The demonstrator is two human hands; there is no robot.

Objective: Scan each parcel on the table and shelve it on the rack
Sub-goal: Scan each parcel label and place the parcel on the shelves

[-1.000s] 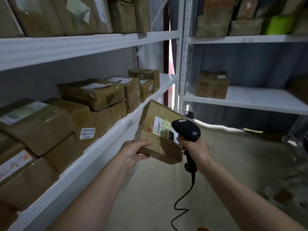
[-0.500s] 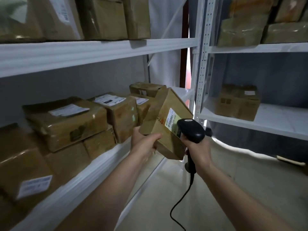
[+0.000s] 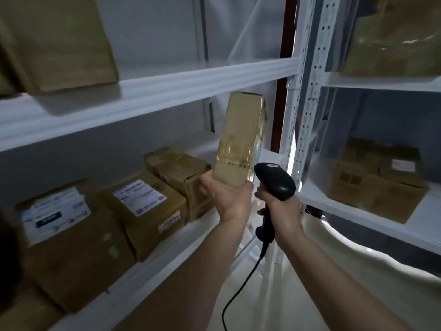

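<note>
My left hand [image 3: 228,199] grips the lower end of a taped brown cardboard parcel [image 3: 241,137] and holds it upright, its top reaching toward the upper shelf beam [image 3: 191,84] of the white rack. My right hand [image 3: 281,211] is wrapped round the handle of a black barcode scanner [image 3: 274,181], just right of the parcel's lower end. The scanner's cable [image 3: 241,290] hangs down toward the floor. The parcel's label does not show from this side.
Several labelled brown parcels [image 3: 148,206] fill the middle shelf at left. A large box [image 3: 57,41] stands on the upper shelf. A perforated white upright [image 3: 310,91] divides the racks. Another box [image 3: 379,180] sits on the right rack's shelf [image 3: 372,218].
The parcel has been lifted and turned upright toward the rack, so its label faces away. The view has moved closer to the shelves. My right hand still holds the scanner beside it.
</note>
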